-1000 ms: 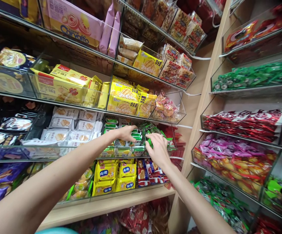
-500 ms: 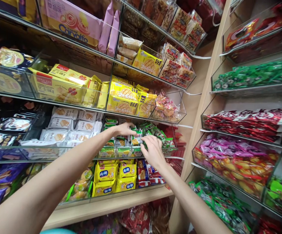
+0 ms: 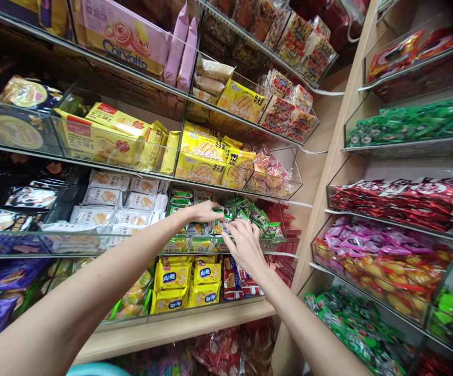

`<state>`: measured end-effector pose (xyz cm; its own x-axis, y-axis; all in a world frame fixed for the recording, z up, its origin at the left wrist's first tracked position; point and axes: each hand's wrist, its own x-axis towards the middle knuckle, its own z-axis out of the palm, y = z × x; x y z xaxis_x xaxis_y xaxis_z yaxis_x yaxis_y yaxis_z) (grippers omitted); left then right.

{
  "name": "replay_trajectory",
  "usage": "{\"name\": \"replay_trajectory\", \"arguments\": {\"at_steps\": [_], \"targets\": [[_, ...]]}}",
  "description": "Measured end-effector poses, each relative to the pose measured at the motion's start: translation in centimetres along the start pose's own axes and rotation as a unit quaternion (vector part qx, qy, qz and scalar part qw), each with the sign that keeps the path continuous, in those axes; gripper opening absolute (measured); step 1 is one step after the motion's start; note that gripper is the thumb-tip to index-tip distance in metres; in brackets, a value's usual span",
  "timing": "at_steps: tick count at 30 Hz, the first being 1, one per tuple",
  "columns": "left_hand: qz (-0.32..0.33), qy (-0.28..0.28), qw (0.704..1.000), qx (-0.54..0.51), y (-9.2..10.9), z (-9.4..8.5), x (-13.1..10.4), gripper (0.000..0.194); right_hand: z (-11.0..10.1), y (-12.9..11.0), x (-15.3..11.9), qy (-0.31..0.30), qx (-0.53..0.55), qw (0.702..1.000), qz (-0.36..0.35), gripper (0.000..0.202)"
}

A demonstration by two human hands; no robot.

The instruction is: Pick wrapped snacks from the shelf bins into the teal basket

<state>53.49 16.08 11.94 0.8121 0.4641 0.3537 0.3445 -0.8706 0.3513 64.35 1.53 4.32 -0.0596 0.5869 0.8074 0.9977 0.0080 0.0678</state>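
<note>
Pale wooden shelving point(image 3: 187, 324) filled the scene before you, carrying rows of clear bins packed with wrapped snacks. Both your arms stretched forward into one of the middle rows. The fingers of your left hand point(image 3: 204, 211) were partly bent, the thumb a little apart from the forefinger, at the upper left of a small green-and-white packet point(image 3: 219, 226). The fingers of your right hand point(image 3: 246, 243) were loosely curved, the thumb well away from them, at the packet's right side and partly covering it. How firmly either hand had hold of it, you could not tell.

That packet lay between your two hands, above the front wall of the clear bin point(image 3: 197, 244), with more green-and-white packets around it. Just right of it was a heap of shiny green wrappers point(image 3: 265, 222); to the left, beyond your left forearm, sat white packets point(image 3: 105, 197) printed with biscuits.

One row down were small yellow packs point(image 3: 174, 275), beside red-and-blue packets point(image 3: 232, 277). One row up were yellow waffle packs point(image 3: 199, 169) and a bin of pinkish sweets point(image 3: 271, 172). Higher, on the left, stood a large lilac pack point(image 3: 122, 39). Past the wooden upright point(image 3: 333, 162), on your right, other bins held green packets point(image 3: 410, 120), red packets point(image 3: 398, 198) and purple-topped wrappers point(image 3: 379, 235).
</note>
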Motion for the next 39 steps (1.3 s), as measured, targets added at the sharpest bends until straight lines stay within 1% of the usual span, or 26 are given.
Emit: {"name": "replay_trajectory", "arguments": {"at_steps": [4,7,14,18,22,25,27,30,32,36,39], "targets": [[0.012,0.008,0.999,0.029,-0.2,0.0,0.2,0.04,0.1,-0.2,-0.1,-0.007,-0.016,1.0,0.006,0.033],[0.012,-0.001,0.999,0.037,0.1,-0.3,0.0,0.037,0.4,-0.3,-0.3,-0.005,-0.03,1.0,0.003,0.034],[-0.04,0.003,0.998,0.038,1.4,-0.6,0.0,0.046,0.8,-0.3,-0.8,0.002,-0.044,0.999,0.001,0.035],[-0.057,0.021,0.998,0.034,1.8,-0.6,0.2,0.052,0.9,-0.6,-0.8,0.007,-0.051,0.999,0.005,0.034],[-0.026,0.063,0.997,0.047,1.7,-0.1,-0.3,0.049,1.1,-0.9,-0.5,0.015,-0.052,0.998,0.013,0.034],[0.01,0.108,0.992,0.07,1.5,0.8,-1.8,0.041,1.1,-1.0,-0.5,0.02,-0.056,0.998,0.018,0.037],[0.036,0.125,0.988,0.089,1.3,1.5,-3.0,0.041,1.1,-1.0,-0.6,0.018,-0.052,0.998,0.024,0.039],[0.074,0.113,0.985,0.11,0.9,2.2,-4.2,0.043,1.1,-1.2,-1.0,0.007,-0.049,0.998,0.043,0.044],[0.085,0.102,0.984,0.115,0.4,2.3,-4.3,0.04,1.1,-1.3,-1.2,-0.002,-0.054,0.997,0.051,0.046],[0.088,0.099,0.985,0.107,-0.4,2.0,-3.2,0.034,1.2,-1.1,-1.2,-0.029,-0.061,0.997,0.049,0.05],[0.08,0.1,0.987,0.091,-0.5,1.7,-2.5,0.034,1.4,-0.7,-0.7,-0.044,-0.057,0.996,0.05,0.053]]}}
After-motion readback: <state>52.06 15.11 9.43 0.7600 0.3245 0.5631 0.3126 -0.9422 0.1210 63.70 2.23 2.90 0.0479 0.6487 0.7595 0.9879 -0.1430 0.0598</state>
